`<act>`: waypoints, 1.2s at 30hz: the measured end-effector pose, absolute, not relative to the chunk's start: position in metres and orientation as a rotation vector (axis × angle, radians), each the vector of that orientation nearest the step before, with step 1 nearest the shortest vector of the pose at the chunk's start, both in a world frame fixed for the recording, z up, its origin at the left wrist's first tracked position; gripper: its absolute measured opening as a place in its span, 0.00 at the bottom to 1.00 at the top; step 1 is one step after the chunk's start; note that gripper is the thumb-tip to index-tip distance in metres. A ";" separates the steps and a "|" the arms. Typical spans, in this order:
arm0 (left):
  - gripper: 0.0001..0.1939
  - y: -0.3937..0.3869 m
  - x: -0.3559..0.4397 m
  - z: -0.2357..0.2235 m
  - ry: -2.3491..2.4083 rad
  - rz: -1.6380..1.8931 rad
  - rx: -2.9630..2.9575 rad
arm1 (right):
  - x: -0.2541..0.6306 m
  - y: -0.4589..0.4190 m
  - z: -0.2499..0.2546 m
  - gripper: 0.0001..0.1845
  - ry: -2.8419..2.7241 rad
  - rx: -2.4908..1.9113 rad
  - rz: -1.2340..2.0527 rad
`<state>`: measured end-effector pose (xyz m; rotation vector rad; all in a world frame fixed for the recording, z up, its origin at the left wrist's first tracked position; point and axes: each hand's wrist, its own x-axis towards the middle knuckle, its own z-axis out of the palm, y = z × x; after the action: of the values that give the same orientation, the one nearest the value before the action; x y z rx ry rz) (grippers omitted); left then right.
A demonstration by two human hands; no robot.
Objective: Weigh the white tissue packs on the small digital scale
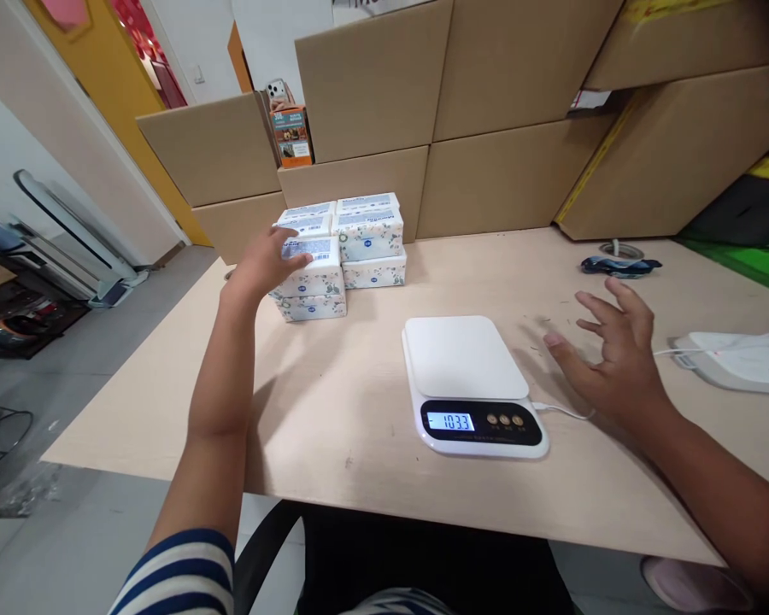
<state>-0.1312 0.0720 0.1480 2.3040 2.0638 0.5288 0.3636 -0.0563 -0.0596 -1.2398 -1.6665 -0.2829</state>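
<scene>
Soft tissue packs [368, 237] with a printed floral pattern stand in a two-layer stack on the table. My left hand [266, 265] grips the upper front-left tissue pack [317, 278] from its left end, thumb across the top; part of its grip is hidden. In front of me a white digital scale [465, 359] has nothing on its plate, and its lit display [449, 422] reads 1033, any decimal point unclear. My right hand [615, 359] hovers right of the scale, fingers apart and curved, holding nothing.
Cardboard boxes [493, 179] line the table's back edge. At right are a tape roll [621, 249], a dark blue bundle [620, 266] and a white device with a cable [743, 363]. A white cable [560, 409] leaves the scale's right side. An orange box [293, 137] stands behind the packs.
</scene>
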 end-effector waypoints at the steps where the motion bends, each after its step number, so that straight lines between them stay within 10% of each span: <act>1: 0.27 0.070 -0.129 0.150 2.019 0.513 2.313 | 0.363 -0.056 -0.060 0.44 -1.663 -1.238 -0.284; 18: 0.10 0.053 -0.111 0.159 2.003 0.349 2.525 | 0.361 -0.059 -0.058 0.39 -1.640 -1.293 -0.217; 36: 0.17 0.055 -0.098 0.151 2.054 0.240 2.736 | 0.365 -0.055 -0.057 0.40 -1.659 -1.233 -0.268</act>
<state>-0.0977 0.0552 0.1512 2.7357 2.0544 0.2395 0.3646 -0.0547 -0.0568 -1.2334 -1.6588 -0.2680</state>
